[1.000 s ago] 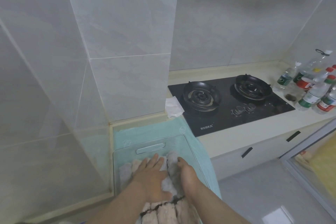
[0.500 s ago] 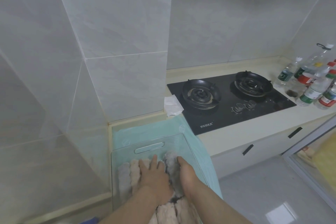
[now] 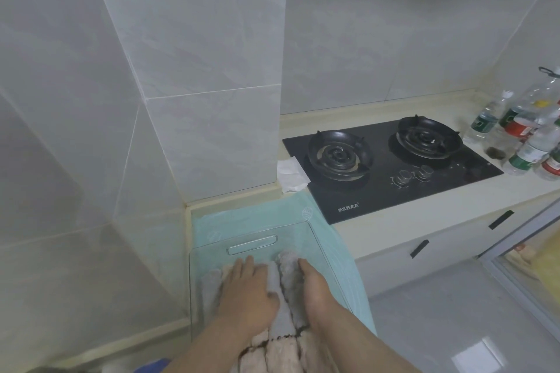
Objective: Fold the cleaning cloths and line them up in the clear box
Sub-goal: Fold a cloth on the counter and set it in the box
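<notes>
The clear box point(image 3: 253, 244) sits on a mint green mat point(image 3: 263, 209) at the counter's left end, against the tiled wall. Inside it stand several folded fluffy cleaning cloths point(image 3: 280, 306), grey and pinkish, lined up side by side. My left hand point(image 3: 247, 291) lies flat with straight fingers on the cloths at the left. My right hand point(image 3: 313, 285) rests edge-on against the right side of the grey cloth row, between the cloths and the box's right wall. The cloths under my hands are hidden.
A black two-burner gas hob point(image 3: 391, 160) lies to the right on the cream counter. A white crumpled tissue point(image 3: 291, 171) sits beside the hob. Several plastic bottles point(image 3: 530, 136) crowd the far right corner. Tiled walls close in the left and back.
Both hands have stayed on the cloths, with the left hand shifting slightly. The view has drifted a little.
</notes>
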`<state>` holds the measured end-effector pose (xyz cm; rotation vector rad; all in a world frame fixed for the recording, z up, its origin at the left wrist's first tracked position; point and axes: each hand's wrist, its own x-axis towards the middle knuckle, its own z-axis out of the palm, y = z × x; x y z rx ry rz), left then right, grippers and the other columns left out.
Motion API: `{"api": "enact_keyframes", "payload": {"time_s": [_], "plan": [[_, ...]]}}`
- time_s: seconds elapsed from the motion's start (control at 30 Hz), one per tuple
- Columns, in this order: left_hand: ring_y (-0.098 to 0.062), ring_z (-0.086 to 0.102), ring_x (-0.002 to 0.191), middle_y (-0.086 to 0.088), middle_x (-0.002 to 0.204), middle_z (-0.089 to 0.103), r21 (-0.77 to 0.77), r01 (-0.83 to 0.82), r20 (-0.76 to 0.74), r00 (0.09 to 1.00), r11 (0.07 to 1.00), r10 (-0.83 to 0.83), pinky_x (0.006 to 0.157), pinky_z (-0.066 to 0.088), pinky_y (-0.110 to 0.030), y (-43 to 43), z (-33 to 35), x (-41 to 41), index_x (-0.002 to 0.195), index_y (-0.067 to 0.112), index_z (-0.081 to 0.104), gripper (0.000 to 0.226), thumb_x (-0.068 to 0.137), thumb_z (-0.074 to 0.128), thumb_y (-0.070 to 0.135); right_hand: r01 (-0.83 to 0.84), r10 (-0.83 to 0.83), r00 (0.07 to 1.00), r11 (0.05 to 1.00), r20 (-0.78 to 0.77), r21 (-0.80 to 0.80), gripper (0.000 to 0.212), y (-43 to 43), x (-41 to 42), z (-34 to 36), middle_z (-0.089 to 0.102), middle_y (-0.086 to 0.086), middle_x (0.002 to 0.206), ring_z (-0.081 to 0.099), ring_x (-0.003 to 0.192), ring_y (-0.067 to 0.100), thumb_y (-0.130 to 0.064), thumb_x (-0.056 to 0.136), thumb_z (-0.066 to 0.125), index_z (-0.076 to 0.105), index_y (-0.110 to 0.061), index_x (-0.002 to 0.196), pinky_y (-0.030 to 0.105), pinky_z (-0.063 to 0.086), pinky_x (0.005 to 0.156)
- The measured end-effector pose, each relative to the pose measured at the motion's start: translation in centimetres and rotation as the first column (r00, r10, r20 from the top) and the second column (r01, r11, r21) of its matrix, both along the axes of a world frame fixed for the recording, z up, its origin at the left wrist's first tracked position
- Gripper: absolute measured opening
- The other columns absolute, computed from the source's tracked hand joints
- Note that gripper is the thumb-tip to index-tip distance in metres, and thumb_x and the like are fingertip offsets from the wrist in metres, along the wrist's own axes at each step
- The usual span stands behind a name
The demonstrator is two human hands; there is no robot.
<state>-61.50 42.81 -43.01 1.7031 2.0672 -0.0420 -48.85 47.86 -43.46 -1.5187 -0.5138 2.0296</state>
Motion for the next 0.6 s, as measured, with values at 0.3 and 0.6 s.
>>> {"api": "enact_keyframes", "payload": {"time_s": [0.3,0.6], "plan": [[-0.034,-0.018,0.145,-0.009,0.161,-0.01,-0.135,-0.035,-0.096,0.995,0.99,0.022,0.116,-0.008,-0.053,-1.9,-1.1,0.2,0.151,0.036,0.01,0.069,0.091,0.038,0.055,-0.079,0.079,0.995,0.997,0.053,-0.005,0.057,1.4,-1.7,-2.8,0.068,0.018,0.115,0.063,0.11,0.031,-0.055,0.093,0.037,0.065,-0.013,0.118,0.038,0.048,0.095],[-0.035,-0.019,0.145,-0.008,0.161,-0.011,-0.144,-0.03,-0.103,0.995,0.989,0.015,0.116,-0.007,-0.055,-2.0,-1.0,0.4,0.151,0.037,0.009,0.071,0.09,0.041,0.054,-0.287,0.243,0.89,0.956,0.386,0.061,0.034,3.3,-3.0,-3.2,0.049,0.003,0.068,0.046,0.063,0.018,-0.025,0.092,0.038,0.047,-0.015,0.061,0.03,0.04,0.061]]}}
